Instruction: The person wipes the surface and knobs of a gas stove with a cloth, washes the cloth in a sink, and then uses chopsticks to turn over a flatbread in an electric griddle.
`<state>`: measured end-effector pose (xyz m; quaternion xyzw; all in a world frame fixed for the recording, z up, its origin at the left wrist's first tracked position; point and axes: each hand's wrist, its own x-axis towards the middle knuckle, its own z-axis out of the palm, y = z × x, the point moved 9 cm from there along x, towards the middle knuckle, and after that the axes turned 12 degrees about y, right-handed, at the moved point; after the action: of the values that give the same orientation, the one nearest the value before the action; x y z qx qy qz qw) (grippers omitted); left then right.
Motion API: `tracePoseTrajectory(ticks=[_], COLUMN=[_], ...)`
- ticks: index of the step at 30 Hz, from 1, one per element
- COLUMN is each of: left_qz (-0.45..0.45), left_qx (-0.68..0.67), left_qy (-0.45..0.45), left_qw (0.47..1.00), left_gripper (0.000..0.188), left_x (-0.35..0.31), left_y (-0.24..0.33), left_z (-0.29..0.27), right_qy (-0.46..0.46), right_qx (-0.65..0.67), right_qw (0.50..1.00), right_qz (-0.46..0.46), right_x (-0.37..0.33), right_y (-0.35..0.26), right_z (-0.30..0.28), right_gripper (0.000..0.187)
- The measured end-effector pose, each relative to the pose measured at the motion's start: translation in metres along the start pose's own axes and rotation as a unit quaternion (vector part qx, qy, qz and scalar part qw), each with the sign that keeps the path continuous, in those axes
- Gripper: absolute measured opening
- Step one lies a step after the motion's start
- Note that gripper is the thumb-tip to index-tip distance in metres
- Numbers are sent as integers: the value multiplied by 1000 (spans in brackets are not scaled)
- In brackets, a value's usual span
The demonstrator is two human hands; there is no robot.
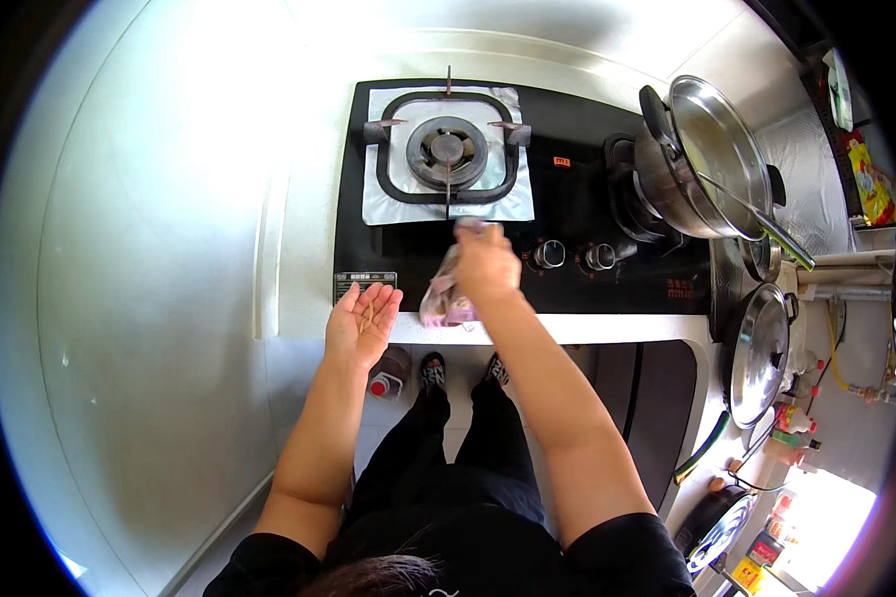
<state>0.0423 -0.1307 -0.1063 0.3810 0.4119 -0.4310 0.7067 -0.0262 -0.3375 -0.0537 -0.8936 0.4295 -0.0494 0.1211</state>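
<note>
My right hand (486,265) presses a pink and grey cloth (444,297) onto the black glass stove top (567,199), just in front of the left burner (447,149). My left hand (362,322) is held palm up and cupped at the stove's front left corner, with a few small crumbs lying in the palm. The left burner sits on a sheet of foil (383,199) under a metal pan support.
A steel pot with a tilted lid (712,159) stands on the right burner. Two stove knobs (572,257) lie right of my right hand. A second pan lid (759,353) hangs at the right. The pale counter (169,298) stretches left. A red-capped bottle (386,376) stands on the floor.
</note>
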Motion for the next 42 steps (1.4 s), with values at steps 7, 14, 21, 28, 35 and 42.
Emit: tracePoseTrajectory(ticks=[7,14,21,28,35,42], left_qz=[-9,-13,0,107,82,72], left_qx=[-8,-18,16,-31,-18,-13], left_qy=[18,-19,-10,-74,-38,-19], left_qw=[1000,1000,1000,991,996,997], left_gripper=[30,27,26,23,22,20], left_x=[11,44,64,24,-5,-13], left_y=[-1,-17,-10,41,25,18], left_z=[-20,70,101,66,46,13], right_qy=[25,61,47,8,-70,36], right_qx=[-16,7,-44,-53,13,-55], right_qw=[995,992,990,996,995,993], right_qz=[96,112,122,-73,-69,100], right_x=[9,-12,-1,1,2,1], right_y=[42,38,33,-68,-39,49], right_z=[-13,-18,-21,26,7,-20], right_gripper=[39,44,58,29,32,42])
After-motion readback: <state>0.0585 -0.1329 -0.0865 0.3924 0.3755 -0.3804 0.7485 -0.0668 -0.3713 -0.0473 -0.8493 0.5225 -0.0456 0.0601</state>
